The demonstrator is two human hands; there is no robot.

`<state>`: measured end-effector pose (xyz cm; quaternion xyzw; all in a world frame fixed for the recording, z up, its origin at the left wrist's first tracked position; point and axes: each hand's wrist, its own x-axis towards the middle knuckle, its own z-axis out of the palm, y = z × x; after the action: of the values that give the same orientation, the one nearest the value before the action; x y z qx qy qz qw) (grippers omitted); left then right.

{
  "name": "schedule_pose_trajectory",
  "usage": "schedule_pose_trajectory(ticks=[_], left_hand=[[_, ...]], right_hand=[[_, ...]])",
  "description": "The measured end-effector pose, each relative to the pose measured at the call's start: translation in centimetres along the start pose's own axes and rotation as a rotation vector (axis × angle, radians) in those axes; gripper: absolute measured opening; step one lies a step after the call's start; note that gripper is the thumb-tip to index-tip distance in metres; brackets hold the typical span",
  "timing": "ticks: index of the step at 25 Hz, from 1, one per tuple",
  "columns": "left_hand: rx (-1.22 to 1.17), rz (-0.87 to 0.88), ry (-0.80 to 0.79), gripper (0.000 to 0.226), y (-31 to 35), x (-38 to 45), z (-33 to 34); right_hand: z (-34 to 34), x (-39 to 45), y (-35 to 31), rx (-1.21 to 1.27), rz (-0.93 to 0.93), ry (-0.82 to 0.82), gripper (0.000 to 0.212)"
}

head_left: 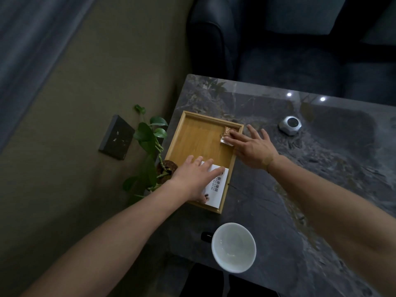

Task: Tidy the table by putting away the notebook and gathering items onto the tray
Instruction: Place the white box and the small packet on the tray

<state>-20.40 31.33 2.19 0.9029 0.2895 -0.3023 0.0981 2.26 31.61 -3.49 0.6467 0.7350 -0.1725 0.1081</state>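
Wooden tray [192, 133] on dark marble table [278, 200]. Left hand [194, 179] flat, fingers straight, pressing white notebook [215, 189] in tray's near corner. Right hand [251, 146] fingers spread, touching gold-wrapped snack [227, 133] at tray's far right corner. White cup [233, 246] near tray's front; silver ashtray [290, 123] right of tray.
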Motion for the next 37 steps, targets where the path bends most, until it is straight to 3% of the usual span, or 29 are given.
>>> schedule_pose_trajectory(ticks=[37], left_hand=[[0.017, -0.026, -0.039, 0.103, 0.3, 0.1, 1.0]], right_hand=[[-0.3, -0.2, -1.1, -0.107, 0.022, 0.005, 0.057]])
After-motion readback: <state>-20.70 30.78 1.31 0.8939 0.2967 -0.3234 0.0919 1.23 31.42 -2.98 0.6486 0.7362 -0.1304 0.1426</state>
